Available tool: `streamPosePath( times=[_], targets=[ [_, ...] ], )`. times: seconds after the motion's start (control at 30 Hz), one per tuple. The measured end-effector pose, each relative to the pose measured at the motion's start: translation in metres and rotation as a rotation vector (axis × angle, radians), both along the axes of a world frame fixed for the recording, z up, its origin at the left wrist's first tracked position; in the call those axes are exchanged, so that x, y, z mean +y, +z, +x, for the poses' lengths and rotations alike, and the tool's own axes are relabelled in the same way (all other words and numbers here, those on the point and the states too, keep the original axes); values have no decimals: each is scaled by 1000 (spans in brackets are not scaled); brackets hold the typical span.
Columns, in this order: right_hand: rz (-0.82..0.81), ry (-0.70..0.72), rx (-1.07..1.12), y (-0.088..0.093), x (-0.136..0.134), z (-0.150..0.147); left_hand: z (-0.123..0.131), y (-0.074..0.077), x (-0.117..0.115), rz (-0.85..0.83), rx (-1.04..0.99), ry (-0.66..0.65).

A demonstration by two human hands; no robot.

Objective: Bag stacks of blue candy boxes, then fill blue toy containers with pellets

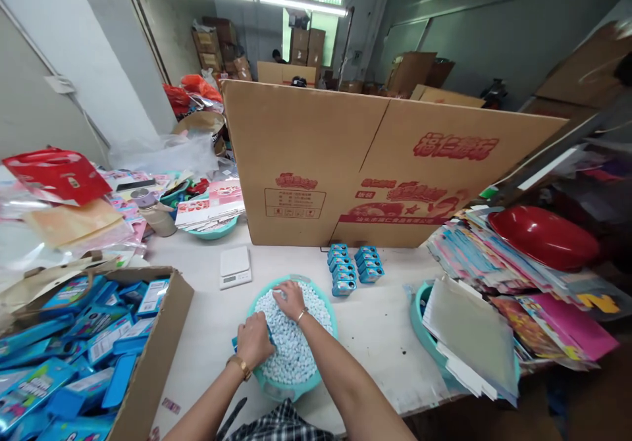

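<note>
A round turquoise basin point(330, 312) full of small pale-blue pellets point(291, 355) stands at the table's front. Over its left side my left hand point(254, 340) is wrapped round a small blue box, mostly hidden by the fingers. My right hand point(290, 300) rests on the pellets near the back of the basin, fingers bent; whether it holds any pellets is hidden. Behind and to the right of the basin, small blue boxes point(343, 271) stand in two rows. A white scale point(235, 267) lies behind the basin, to the left.
At the left is a carton point(162, 336) of blue packs. A large cardboard sheet point(306, 138) stands upright across the back. On the right are a turquoise tub point(419, 316) with papers, stacked printed sheets point(474, 257) and a red bowl point(543, 235).
</note>
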State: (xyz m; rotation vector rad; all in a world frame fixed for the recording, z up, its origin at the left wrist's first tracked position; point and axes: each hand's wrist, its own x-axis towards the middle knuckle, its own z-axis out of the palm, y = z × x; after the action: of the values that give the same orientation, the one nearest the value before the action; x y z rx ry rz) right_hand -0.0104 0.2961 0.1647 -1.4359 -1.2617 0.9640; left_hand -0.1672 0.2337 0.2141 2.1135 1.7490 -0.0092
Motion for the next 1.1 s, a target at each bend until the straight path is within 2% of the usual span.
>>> streamPosePath(
  times=[0.13,0.33,0.43,0.63,0.77,0.97,1.1],
  targets=[
    [-29,32,-35,-14,-2,-9,22,-14,16,14,26,-13],
    [-110,-72,94,-16,-28,-3,40,-19,17,59,-12,-32],
    [-151,-147,210,-8,-37,-1,37,-20,6,75,-93,-15],
    [-145,-323,397,24,-48,-4,18,-32,-19,173,-543,70],
    [-121,-398,456,43,-46,-9,18,-38,-22,266,-730,118],
    [-114,-476,479,56,-39,-12,23,-32,-19,343,-832,118],
    [-115,-454,484,59,-37,-15,23,-26,-15,323,-810,160]
  ],
)
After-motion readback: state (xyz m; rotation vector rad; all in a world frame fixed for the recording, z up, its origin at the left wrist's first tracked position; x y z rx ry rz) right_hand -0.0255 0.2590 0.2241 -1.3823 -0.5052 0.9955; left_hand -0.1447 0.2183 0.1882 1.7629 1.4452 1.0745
